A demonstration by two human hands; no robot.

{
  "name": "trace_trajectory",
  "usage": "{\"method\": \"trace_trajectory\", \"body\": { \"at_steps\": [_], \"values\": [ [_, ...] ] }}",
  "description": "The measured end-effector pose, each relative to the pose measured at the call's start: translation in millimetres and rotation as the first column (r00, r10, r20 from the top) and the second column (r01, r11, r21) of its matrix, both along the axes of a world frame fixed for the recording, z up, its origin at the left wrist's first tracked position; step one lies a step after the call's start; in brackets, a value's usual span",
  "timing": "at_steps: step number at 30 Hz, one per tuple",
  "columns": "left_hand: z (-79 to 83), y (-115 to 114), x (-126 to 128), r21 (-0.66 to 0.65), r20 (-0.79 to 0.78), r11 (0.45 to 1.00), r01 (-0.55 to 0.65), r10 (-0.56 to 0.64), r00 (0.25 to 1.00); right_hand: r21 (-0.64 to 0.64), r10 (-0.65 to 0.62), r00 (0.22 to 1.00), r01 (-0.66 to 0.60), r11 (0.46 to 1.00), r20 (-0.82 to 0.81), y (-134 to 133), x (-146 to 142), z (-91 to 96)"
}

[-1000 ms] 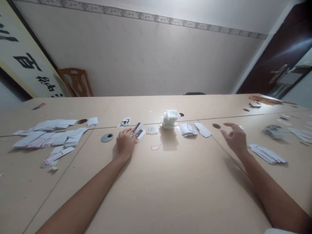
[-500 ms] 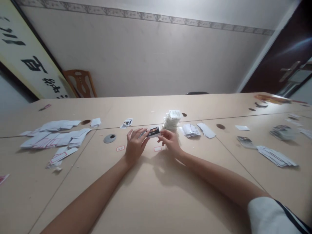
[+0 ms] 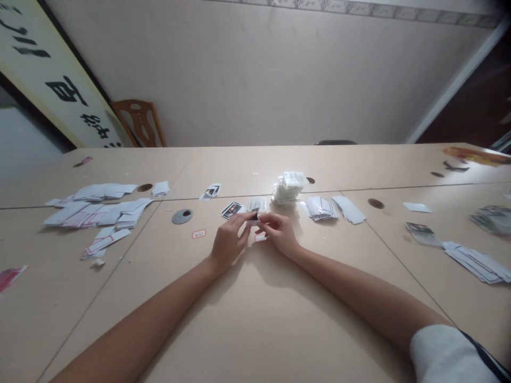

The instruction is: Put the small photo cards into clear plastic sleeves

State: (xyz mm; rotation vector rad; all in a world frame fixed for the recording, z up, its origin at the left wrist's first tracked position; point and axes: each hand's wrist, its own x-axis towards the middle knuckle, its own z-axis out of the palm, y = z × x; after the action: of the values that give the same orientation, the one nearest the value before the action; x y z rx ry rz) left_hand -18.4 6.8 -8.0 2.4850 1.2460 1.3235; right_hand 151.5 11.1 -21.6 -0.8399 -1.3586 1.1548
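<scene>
- Landmark: stack of translucent packs [image 3: 289,189], uneven, standing on the worktop [image 3: 255,308].
- Small dark-printed card [image 3: 255,215], one: left of the stack and nearer the person; partly covered by fingers. Whether it touches anything beneath cannot be told.
- Left hand [image 3: 230,235]: thumb and fingers pinching the card's left end.
- Right hand [image 3: 281,234]: thumb and forefinger pinching the right end.
- Handling, advised: light grip on the edges, both ends level, no squeezing inward, since thin stock would likely bow; printed face best left free of fingertips.
- Flat translucent pack [image 3: 256,204], one: left of the stack, just beyond the fingers; easily nudged, so wrists best steady.
- Red-bordered label [image 3: 261,239], one: nearer the person than the stack, partly under the right fingers; liable to be dragged.
- Printed cards [image 3: 231,209], loose: farther left of the stack, beside the left hand.
</scene>
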Motion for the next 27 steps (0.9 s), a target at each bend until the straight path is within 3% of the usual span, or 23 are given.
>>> {"method": "trace_trajectory", "body": {
  "at_steps": [6,13,21,27],
  "values": [
    [1.9,-0.3,0.0,-0.045,0.025,0.995,0.092,-0.091,0.996,-0.024,0.044,0.999,-0.044,0.999,0.000,-0.5,0.4,1.2],
    [0.5,2.7,-0.8,-0.052,0.019,0.993,0.105,-0.104,0.994,-0.061,0.044,0.999,-0.045,0.997,-0.009,-3.8,1.7,4.8],
    [3.0,0.1,-1.5,-0.035,0.051,0.994,0.105,-0.103,0.993,0.053,0.068,0.996,-0.071,0.996,0.054,-4.8,1.4,6.2],
    [4.6,-0.6,-2.5,-0.067,0.074,0.991,0.115,-0.110,0.991,0.069,0.067,0.994,-0.073,0.995,0.082,-6.3,1.4,8.1]
  ]
}}
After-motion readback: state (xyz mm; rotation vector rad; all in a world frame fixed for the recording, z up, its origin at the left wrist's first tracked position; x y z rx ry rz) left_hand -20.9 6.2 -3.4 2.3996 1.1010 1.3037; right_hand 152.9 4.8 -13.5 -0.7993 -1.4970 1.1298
